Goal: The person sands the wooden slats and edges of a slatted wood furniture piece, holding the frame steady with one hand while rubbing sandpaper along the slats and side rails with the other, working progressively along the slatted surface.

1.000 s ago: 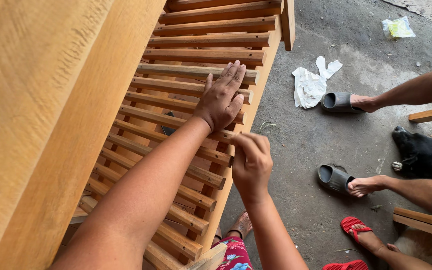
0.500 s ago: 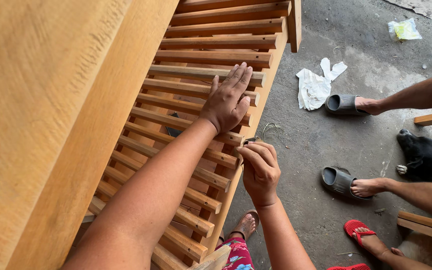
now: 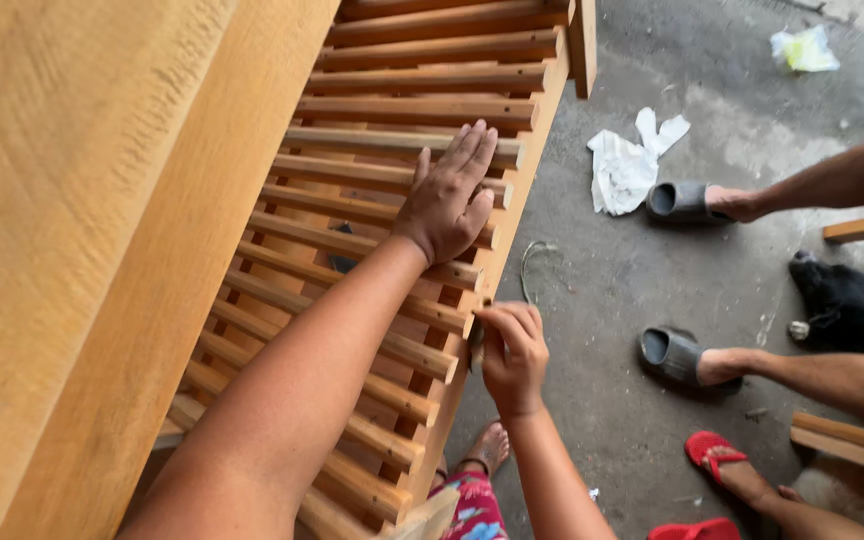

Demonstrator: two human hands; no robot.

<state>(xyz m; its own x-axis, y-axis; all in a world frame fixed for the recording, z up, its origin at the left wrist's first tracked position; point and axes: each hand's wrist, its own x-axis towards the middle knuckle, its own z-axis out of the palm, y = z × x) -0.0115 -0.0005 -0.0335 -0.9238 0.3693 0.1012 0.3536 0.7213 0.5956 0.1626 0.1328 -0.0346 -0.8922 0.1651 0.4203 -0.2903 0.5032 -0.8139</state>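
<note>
Slatted frame: a wooden frame [image 3: 422, 110] of many parallel slats fills the left and the middle of the view; a broad plain board [image 3: 82, 200] runs beside it on the left.
Left hand: the left hand [image 3: 447, 195] lies flat on the slats, fingers stretched and close together, palm down; it grips nothing, it only presses on the wood.
Right hand: the right hand [image 3: 512, 350] is at the outer side rail of the frame, fingers curled and pinched on a small dark piece [image 3: 476, 345]; what this piece is, I cannot tell.
Containers: I see no real container. The gaps between the slats are open, and in one gap a small dark patch [image 3: 344, 262] shows below.
Floor: grey concrete [image 3: 602, 300] with a crumpled white cloth [image 3: 627, 165], a yellowish bag [image 3: 804, 48] and a thin bent wire [image 3: 532, 265].
Others: another person's feet in grey slippers [image 3: 687, 203] and a foot in a red sandal [image 3: 717, 450]; a black animal [image 3: 847, 300] lies at the right.
Change: compared with half a second before, the left hand lies in nearly the same place on the slats, and the right hand is slightly lower on the rail, fingers pinched as before.
</note>
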